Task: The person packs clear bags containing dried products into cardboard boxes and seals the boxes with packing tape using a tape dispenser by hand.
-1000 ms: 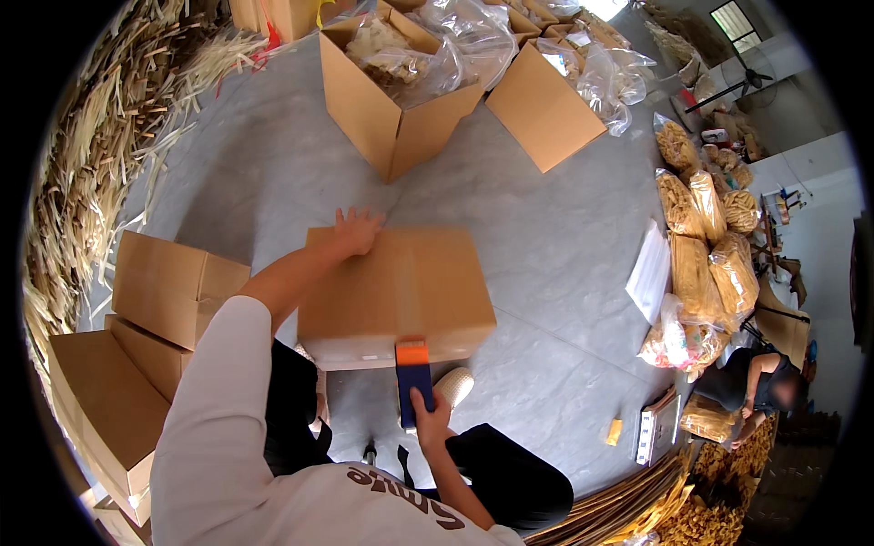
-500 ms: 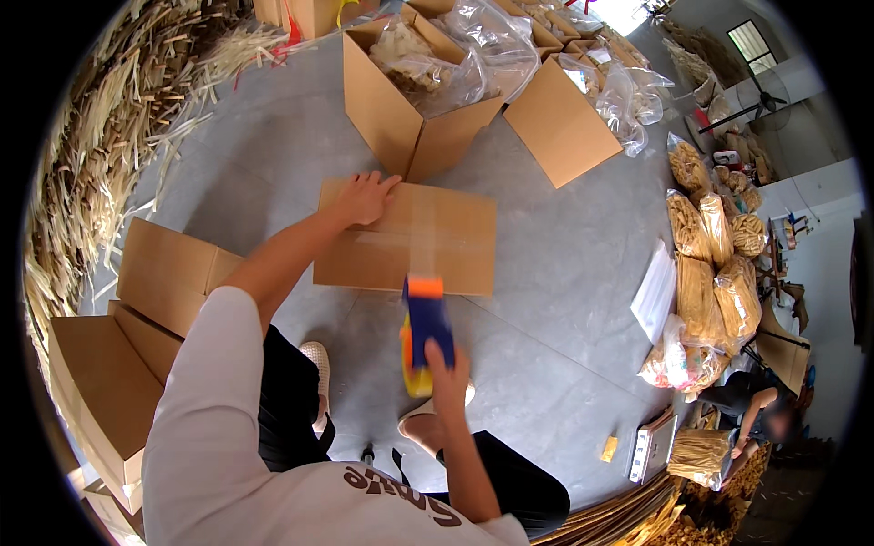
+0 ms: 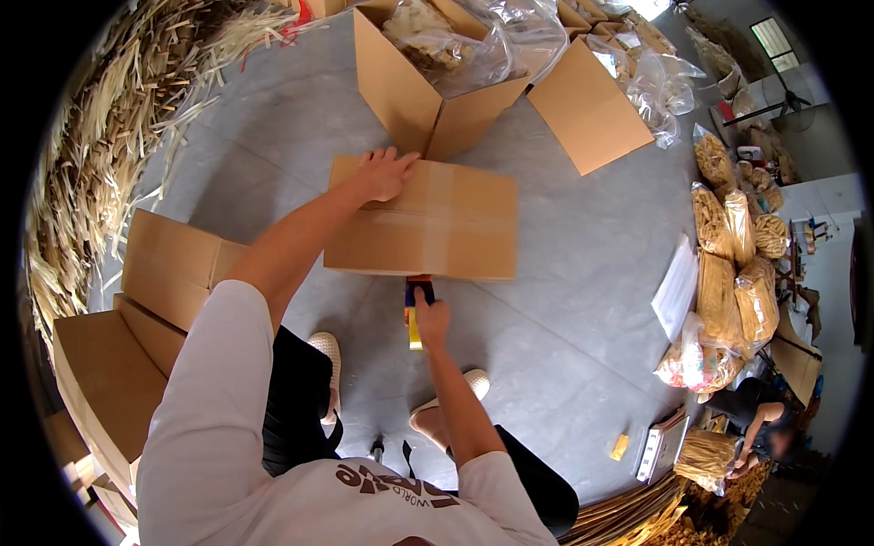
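Note:
A closed cardboard box (image 3: pixel 484 214) lies before me on the grey floor, a strip of clear tape running across its top and over the near edge. My left hand (image 3: pixel 387 175) rests on the far left part of the top, fingers spread. Just below the box's near side, my right hand (image 3: pixel 431 320) grips a tape dispenser (image 3: pixel 415 333) with dark blue and yellow parts. The dispenser's front end is against or close to the near side; the box partly hides it, so I cannot tell whether it touches.
An open carton (image 3: pixel 396 86) with plastic-wrapped contents stands beyond the box, another carton (image 3: pixel 590 109) to its right. Open empty cartons (image 3: pixel 105 373) stand at my left. Pale strips (image 3: pixel 100 136) are heaped far left. Bagged goods (image 3: pixel 724 291) and a person (image 3: pixel 751 414) are at right.
My right hand has moved forward, bringing the tape dispenser from above the floor near my feet to the box's near side. My left hand stays on the box. The whole view has shifted slightly.

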A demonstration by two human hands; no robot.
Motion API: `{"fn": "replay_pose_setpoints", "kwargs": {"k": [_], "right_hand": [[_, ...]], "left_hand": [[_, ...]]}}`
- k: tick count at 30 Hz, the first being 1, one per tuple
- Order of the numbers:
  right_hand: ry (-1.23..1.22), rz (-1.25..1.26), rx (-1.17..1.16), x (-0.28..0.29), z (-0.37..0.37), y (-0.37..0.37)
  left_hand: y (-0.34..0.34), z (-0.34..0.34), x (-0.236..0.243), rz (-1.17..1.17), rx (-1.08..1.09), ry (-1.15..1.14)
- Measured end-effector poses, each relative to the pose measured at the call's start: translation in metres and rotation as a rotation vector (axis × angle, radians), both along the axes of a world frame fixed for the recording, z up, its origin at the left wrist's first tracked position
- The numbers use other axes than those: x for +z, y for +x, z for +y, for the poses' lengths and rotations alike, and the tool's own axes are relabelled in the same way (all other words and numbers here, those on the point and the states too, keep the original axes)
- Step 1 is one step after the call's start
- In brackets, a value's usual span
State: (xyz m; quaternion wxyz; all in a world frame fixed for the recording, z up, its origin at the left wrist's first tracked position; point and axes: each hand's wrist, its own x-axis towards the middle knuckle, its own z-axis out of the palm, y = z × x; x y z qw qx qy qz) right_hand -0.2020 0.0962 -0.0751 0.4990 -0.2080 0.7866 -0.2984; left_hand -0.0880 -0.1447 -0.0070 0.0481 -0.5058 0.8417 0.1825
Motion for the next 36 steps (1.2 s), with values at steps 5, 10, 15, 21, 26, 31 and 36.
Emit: {"fn": "replay_pose_setpoints", "kwargs": {"k": [5,10,15,21,26,31,36], "right_hand": [[-0.155,0.420,0.155,-0.050,0.048,0.005],[-0.131,-0.257,-0.416,-0.005,0.097,0.007],[-0.367,-0.237,-0.714,0.033,0.107,-0.014],[-0.419,-0.030,-0.586,0.027,0.121,-0.036],[-0.392,-0.179,-0.564,0.029,0.113,-0.037],[-0.332,-0.158,-0.520,0.056,0.082,-0.011],[-0.434,-0.205,-0.412,0.089,0.056,0.002]], "left_hand": [[-0.003,-0.013,0.000,0.002,0.009,0.041],[0.007,-0.003,0.004,-0.085,-0.002,0.071],[0.025,0.038,0.044,-0.171,-0.059,0.587],[0.061,0.120,-0.013,-0.117,0.034,1.297],[0.076,0.127,-0.010,0.389,0.175,1.335],[0.084,0.127,-0.034,0.768,0.456,1.349],[0.102,0.125,0.030,0.857,0.460,1.196]]}}
